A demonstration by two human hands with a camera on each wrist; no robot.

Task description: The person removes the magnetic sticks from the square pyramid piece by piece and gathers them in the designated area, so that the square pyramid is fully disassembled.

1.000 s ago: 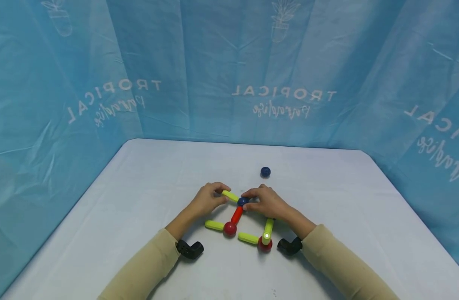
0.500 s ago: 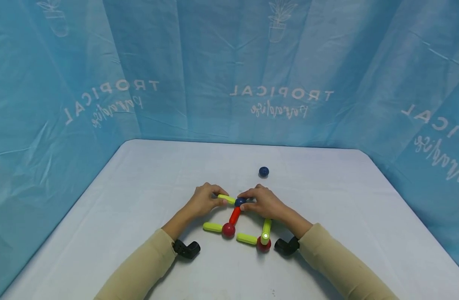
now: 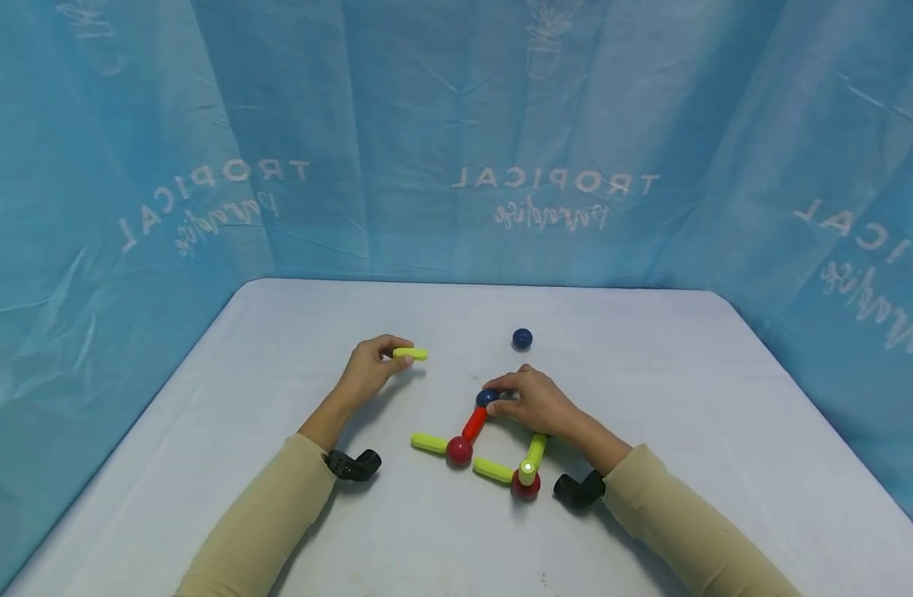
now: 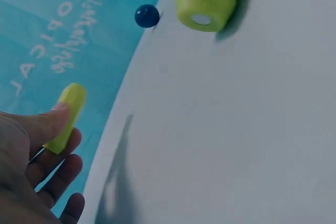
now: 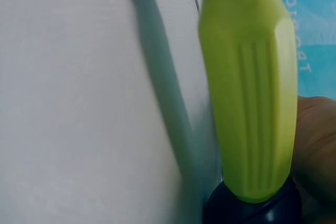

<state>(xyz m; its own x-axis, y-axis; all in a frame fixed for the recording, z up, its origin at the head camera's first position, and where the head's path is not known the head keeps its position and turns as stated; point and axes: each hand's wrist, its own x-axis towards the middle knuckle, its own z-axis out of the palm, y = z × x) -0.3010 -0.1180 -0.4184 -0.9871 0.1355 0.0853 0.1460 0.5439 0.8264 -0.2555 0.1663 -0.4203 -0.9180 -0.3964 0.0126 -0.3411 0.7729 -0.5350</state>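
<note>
In the head view, the left hand (image 3: 371, 367) is pinching a short, bright yellow-green rod (image 3: 410, 354) between thumb and fingers, holding it above the white table (image 3: 352, 539) and well apart from the other pieces. The right hand (image 3: 532, 400) is gripping a dark blue ball (image 3: 488, 398), which is sitting at one end of a red rod (image 3: 474, 424). At the other end a glossy red ball (image 3: 459, 451) is joining it to a second yellow-green rod (image 3: 429, 443). Farther off, a loose blue ball (image 3: 522, 338) is resting on the table. The blue curtain (image 3: 396, 108) is showing "TROPICAL Paradise" mirrored in pale letters. The right forearm is partly covering the pieces beneath it.

In the left wrist view, the held rod is looking smooth and faceted, the thumb hiding part of its side. A ridged rod (image 4: 207, 1) is showing a pale disc in its end, its far part being cut off by the top edge. The mirrored lettering is appearing slanted.

In the right wrist view, a grooved rod (image 5: 249, 93) is standing between cropped red and dark blue pieces; only a blurred part of the hand is showing, its fingers lying out of sight.
</note>
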